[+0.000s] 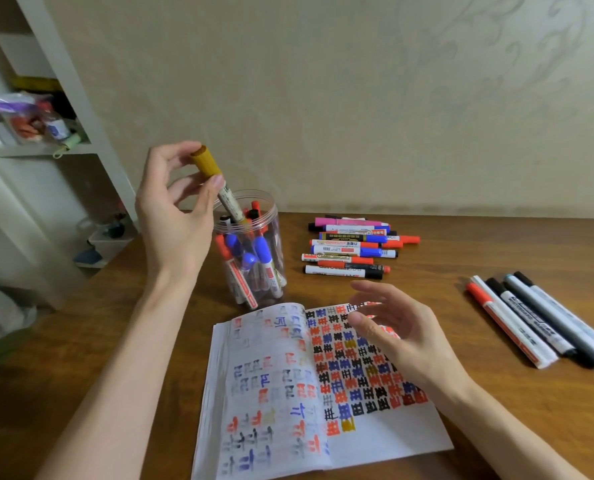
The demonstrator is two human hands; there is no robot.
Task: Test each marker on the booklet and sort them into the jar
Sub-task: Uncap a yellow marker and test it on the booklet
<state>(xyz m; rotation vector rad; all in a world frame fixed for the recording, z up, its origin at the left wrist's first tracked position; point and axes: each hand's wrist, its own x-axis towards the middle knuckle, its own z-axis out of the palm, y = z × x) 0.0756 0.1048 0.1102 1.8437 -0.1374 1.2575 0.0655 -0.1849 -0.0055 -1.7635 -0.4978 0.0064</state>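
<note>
A pale wall (357, 98) with a faint raised swirl pattern stands behind a brown, wood-grain bench (496, 244). At 9 o'clock a white shelf unit (39, 150) holds blurred clutter.

At 6 o'clock on the bench an open paper booklet (271, 393) lies flat. Its right page is packed with rows of blocky red, black, blue and ochre marks, and its left page shows fainter, washed-out ones.

The right hand (399, 337) is over the right page with its fingers loosely spread and holding nothing. Whether it touches the paper cannot be told.

At 12 o'clock from the booklet, just beyond its top edge, stands a clear, round plastic jar (277, 237). It is open-topped and filled with upright red, blue and black markers.

The left hand (174, 216) is raised above the jar at its 10 o'clock.

At 1 o'clock a loose pile of markers (351, 249) lies sideways, with white barrels and pink, blue, red and black caps. At 3 o'clock, well apart, five slimmer markers (538, 320) lie side by side on a slant.

The left fingers pinch a gold-capped marker (207, 164), a white printed cylinder tilted cap-up. Its lower end is inside the jar's mouth.
</note>
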